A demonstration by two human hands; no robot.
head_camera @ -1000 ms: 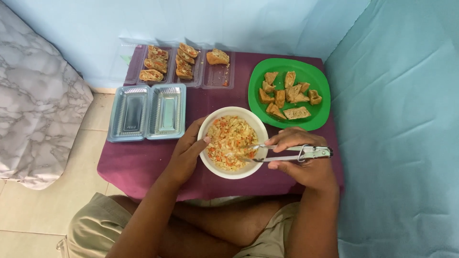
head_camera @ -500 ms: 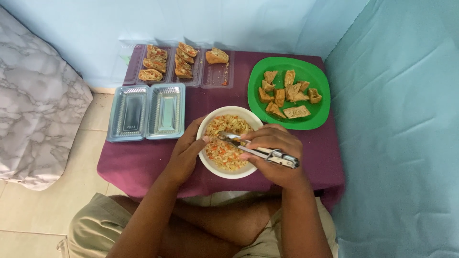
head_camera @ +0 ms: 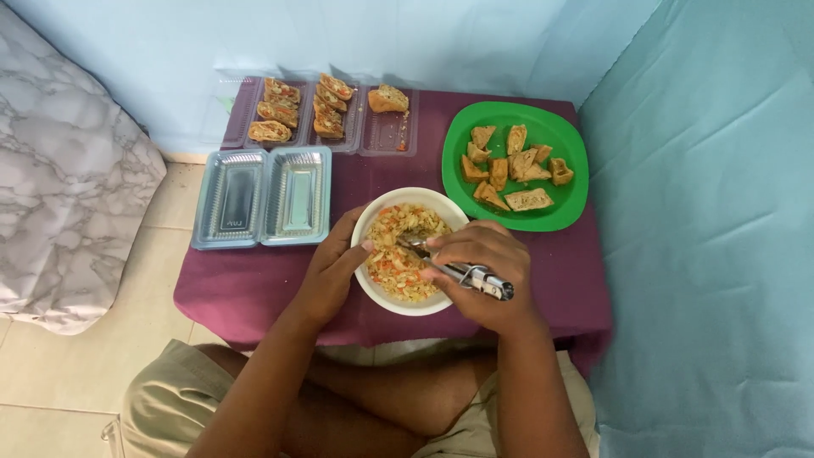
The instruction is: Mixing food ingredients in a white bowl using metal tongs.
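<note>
A white bowl (head_camera: 373, 219) of chopped yellow-orange vegetable filling stands near the front of a low table with a purple cloth (head_camera: 246, 284). My left hand (head_camera: 332, 265) rests on the bowl's left rim and steadies it. Over the bowl's right side, my right hand (head_camera: 479, 271) grips metal tongs (head_camera: 462, 273), whose tips dip into the filling. Behind the bowl to the right, a green plate (head_camera: 560, 131) carries several fried tofu pieces.
Two empty clear plastic trays (head_camera: 263, 197) lie left of the bowl. Behind them, a clear tray (head_camera: 386, 136) holds several stuffed tofu pieces. A marbled grey cushion (head_camera: 59, 195) lies on the floor at left. A teal cloth (head_camera: 712, 237) hangs at right.
My right hand has swung the tongs from pointing right over the bowl's rim to angling down into the filling. The left hand has stayed on the bowl.
</note>
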